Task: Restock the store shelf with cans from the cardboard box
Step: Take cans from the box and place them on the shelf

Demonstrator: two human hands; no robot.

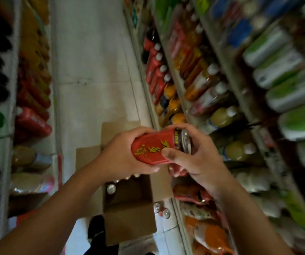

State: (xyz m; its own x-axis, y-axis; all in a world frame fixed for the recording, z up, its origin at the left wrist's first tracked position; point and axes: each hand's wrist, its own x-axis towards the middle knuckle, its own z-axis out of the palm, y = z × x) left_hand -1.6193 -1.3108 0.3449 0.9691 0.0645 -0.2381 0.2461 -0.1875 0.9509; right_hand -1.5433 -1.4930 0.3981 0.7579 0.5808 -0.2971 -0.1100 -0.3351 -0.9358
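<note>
Head view, frame centre: left hand (pixel 124 153) and right hand (pixel 194 157) grip a red can (pixel 153 150) above the cardboard box (pixel 129 208); next, presumably, placement onto the right-side shelf (pixel 227 74).

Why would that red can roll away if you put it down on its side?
The red can looks round and smooth-sided, so lying sideways, as both hands hold it now, it would probably roll. It looks like stiff metal with a shiny lid end, so it likely won't bend. It may be heavy for its size if full; the left hand and right hand both grip it.
</note>
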